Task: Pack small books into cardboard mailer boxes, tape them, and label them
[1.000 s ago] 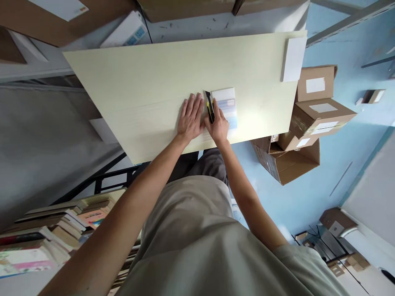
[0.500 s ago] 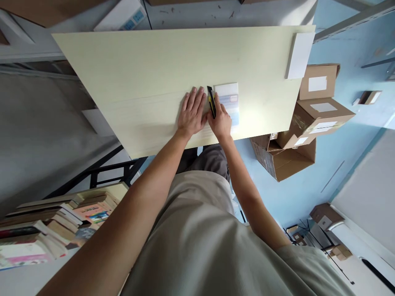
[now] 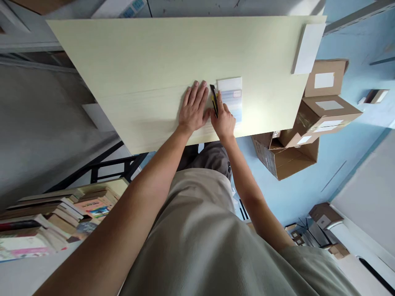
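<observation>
Right hand [image 3: 224, 121] grip clasping utility knife [image 3: 214, 100], left hand [image 3: 193, 109] flat on table [image 3: 138, 53], booklet [image 3: 231, 96] print unreadable

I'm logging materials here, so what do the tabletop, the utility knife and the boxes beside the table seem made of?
The tabletop: seemingly laminate or veneered board, pale cream, matte with faint straight grain lines. The utility knife in the right hand: black and yellow body, probably plastic; blade too small to tell. The cardboard boxes: plain brown card, dull, with white labels.
</observation>
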{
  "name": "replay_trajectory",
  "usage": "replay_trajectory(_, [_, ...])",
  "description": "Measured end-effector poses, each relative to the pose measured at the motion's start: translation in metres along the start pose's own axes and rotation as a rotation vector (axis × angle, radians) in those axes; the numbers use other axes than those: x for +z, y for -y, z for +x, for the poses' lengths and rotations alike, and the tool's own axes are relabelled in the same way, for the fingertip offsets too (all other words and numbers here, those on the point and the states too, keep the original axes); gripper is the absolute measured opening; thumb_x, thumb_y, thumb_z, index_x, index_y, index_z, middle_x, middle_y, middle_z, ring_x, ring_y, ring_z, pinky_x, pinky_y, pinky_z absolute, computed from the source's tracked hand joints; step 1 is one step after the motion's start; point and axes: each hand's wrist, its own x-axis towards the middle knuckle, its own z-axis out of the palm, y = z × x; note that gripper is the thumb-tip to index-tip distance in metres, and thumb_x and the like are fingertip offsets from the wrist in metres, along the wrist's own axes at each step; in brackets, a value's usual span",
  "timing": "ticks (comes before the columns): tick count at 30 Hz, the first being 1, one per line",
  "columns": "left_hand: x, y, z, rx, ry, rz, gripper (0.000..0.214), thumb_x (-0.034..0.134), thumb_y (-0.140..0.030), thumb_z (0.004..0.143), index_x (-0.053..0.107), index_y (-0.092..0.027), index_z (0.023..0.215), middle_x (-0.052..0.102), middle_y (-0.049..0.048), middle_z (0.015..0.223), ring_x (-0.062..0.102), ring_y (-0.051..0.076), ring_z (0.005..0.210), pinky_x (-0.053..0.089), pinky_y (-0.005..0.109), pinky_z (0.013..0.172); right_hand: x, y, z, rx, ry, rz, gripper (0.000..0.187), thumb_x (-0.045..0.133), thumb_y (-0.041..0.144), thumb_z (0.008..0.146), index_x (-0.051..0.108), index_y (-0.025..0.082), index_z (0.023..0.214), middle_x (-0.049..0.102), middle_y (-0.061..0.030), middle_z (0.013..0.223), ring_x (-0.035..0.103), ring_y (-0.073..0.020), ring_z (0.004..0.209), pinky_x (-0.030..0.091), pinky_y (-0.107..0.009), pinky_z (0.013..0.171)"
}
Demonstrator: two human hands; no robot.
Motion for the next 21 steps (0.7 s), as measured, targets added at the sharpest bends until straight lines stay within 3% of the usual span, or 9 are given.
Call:
replay_trajectory(6, [-0.002, -0.002, -0.001, 0.0, -0.007, 0.022, 0.082, 0.048, -0.051, 0.113, 0.036, -0.019, 0.188, 0.026, 0.007, 0.197, 0.012, 0.035, 0.186, 0.004, 0.062, 0.155, -0.016, 0.012, -0.011, 0.029, 0.063, -0.118, 0.08, 0.034, 0.035, 0.123, -0.007, 0.031, 0.192, 0.068, -0.0214, 0.16, 0.077, -0.0302, 0.108, 0.063, -0.041, 0.089])
replay_trajectory(16, [0.001, 0.002, 0.0, 0.007, -0.013, 0.011, 0.083, 0.049, -0.053, 0.113, 0.037, -0.019, 0.188, 0.025, 0.0066, 0.197, 0.01, 0.035, 0.186, 0.004, 0.061, 0.155, -0.003, 0.004, -0.019, 0.032, 0.031, -0.086, 0.082, 0.036, 0.027, 0.12, -0.002, 0.029, 0.193, 0.072, -0.021, 0.154, 0.077, -0.0301, 0.105, 0.064, -0.041, 0.087])
replay_trajectory(21, [0.001, 0.003, 0.0, 0.005, -0.003, -0.006, 0.084, 0.049, -0.057, 0.113, 0.037, -0.021, 0.188, 0.026, 0.0058, 0.197, 0.008, 0.035, 0.186, 0.005, 0.062, 0.155, -0.005, 0.005, -0.024, 0.043, 0.08, -0.165, 0.081, 0.036, 0.03, 0.121, 0.0, 0.028, 0.193, 0.069, -0.0216, 0.158, 0.076, -0.0297, 0.107, 0.064, -0.04, 0.088])
